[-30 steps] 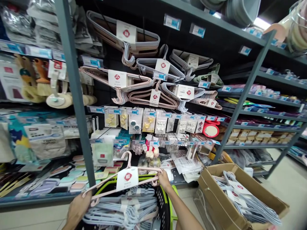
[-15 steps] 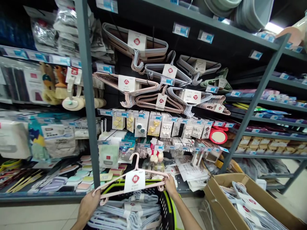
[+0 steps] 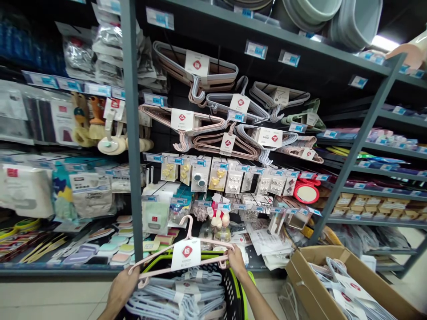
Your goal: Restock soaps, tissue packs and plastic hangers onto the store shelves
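Between my hands is a pink clothes hanger [image 3: 156, 275], hook upward, with a white paper label [image 3: 186, 254] around its middle; whether it is one hanger or a pack I cannot tell. My left hand [image 3: 122, 289] is closed on its left end. At the right end, my right hand [image 3: 236, 263] grips the corner with thumb and fingers. Just below lies a heap of pale blue hangers [image 3: 167, 298] with white labels, inside a black basket [image 3: 236, 291] with a lime-green rim. The held hanger is above the basket, across its far part.
Hanger packs [image 3: 200, 122] hang from shelf hooks ahead, above carded small goods [image 3: 218, 173]. A grey upright post [image 3: 130, 133] stands at left. An open cardboard box [image 3: 310, 284] of hangers is at lower right. Coloured sponges [image 3: 110, 249] lie on the bottom shelf.
The view has shifted slightly, so the shelves appear a little further right and lower. Both hands keep their hold on the pink hanger, which stays over the basket.
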`<state>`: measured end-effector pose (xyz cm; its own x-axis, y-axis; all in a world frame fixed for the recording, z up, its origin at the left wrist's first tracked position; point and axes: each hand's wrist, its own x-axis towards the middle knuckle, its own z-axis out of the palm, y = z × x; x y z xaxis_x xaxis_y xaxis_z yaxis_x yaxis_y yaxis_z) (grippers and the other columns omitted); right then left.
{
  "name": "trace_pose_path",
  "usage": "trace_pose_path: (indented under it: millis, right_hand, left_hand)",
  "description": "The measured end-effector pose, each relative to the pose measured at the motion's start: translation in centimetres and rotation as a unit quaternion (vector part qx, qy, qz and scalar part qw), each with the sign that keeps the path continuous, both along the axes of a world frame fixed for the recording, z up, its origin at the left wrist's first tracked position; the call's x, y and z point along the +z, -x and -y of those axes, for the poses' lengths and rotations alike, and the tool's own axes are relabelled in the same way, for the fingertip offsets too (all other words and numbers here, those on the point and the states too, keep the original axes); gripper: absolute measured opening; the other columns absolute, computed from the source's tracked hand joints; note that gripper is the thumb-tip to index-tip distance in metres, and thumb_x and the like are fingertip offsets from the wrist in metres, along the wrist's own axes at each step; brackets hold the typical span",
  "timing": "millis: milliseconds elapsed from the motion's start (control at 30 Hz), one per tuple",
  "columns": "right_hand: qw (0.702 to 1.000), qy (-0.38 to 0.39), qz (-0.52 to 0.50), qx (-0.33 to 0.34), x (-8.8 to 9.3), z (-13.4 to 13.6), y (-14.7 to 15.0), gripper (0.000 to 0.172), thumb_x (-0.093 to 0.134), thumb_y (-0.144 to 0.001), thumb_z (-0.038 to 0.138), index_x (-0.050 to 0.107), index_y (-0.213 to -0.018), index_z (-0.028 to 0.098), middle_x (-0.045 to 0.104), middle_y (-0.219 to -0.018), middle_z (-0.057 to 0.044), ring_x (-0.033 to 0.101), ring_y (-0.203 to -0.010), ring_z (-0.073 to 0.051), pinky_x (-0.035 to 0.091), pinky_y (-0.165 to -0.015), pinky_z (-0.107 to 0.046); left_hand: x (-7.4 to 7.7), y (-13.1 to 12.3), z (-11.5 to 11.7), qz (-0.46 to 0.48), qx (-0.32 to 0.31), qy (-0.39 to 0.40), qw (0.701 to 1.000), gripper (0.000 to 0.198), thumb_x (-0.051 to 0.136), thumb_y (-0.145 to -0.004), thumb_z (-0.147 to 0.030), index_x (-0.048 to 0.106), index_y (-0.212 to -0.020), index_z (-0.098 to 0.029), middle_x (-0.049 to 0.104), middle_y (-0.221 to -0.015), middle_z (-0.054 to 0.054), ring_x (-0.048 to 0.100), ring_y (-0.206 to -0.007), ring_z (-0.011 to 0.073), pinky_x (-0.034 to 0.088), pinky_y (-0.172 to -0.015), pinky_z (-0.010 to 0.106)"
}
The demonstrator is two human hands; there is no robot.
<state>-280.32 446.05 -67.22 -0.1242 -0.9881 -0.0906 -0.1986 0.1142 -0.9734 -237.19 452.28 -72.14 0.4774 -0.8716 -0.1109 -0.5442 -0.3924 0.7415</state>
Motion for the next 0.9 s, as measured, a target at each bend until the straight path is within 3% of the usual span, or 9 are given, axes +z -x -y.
trace_pose_path:
  millis: [167,333,533,667,900]
  right_hand:
    - [1.0,-0.005,-0.003,0.002,-0.4,0.2,0.0,0.024,0.05,-0.073,0.028,0.055,-0.095,0.022,0.062,-0.078,-0.001,0.067,-0.065,-0.022,0.052,-0.042,-0.028]
    - [1.0,-0.005,-0.012,0.0,-0.5,0.2,0.2,0.024,0.049,-0.075,0.028,0.056,-0.097,0.022,0.063,-0.08,-0.002,0.068,-0.066,-0.022,0.052,-0.042,-0.027]
    - [1.0,-0.007,-0.024,-0.001,-0.4,0.2,0.3,0.022,0.051,-0.073,0.028,0.059,-0.093,0.022,0.064,-0.081,-0.003,0.069,-0.072,-0.022,0.051,-0.043,-0.024]
    - [1.0,-0.005,-0.028,0.004,-0.5,0.2,0.3,0.022,0.052,-0.072,0.03,0.058,-0.092,0.022,0.064,-0.081,-0.002,0.068,-0.071,-0.02,0.051,-0.045,-0.023]
    - [0.999,-0.002,-0.031,0.018,-1.5,0.7,0.4,0.026,0.053,-0.072,0.035,0.056,-0.094,0.023,0.066,-0.082,-0.002,0.069,-0.071,-0.021,0.052,-0.046,-0.025]
  left_hand:
    - [-0.2,0.0,0.2,-0.013,-0.009,-0.011,1.0,0.039,0.04,-0.093,-0.042,0.069,-0.078,-0.022,0.072,-0.071,0.011,0.073,-0.084,0.0346,0.052,-0.075,0.035]
    - [-0.1,0.4,-0.1,-0.061,-0.015,-0.04,0.997,0.042,0.037,-0.096,-0.046,0.067,-0.079,-0.021,0.07,-0.064,0.009,0.07,-0.065,0.0311,0.049,-0.065,0.035]
    - [0.5,0.9,-0.5,-0.056,-0.005,-0.013,0.998,0.037,0.039,-0.096,-0.041,0.063,-0.076,-0.023,0.064,-0.056,0.005,0.066,-0.055,0.0279,0.047,-0.062,0.034]
    - [0.5,0.9,-0.4,-0.071,0.005,-0.017,0.997,0.032,0.042,-0.094,-0.039,0.065,-0.078,-0.022,0.063,-0.054,0.004,0.066,-0.055,0.0271,0.047,-0.061,0.033]
    - [-0.6,0.3,-0.2,-0.069,-0.009,-0.017,0.997,0.034,0.041,-0.095,-0.042,0.064,-0.079,-0.023,0.063,-0.05,0.004,0.069,-0.058,0.0299,0.047,-0.061,0.034]
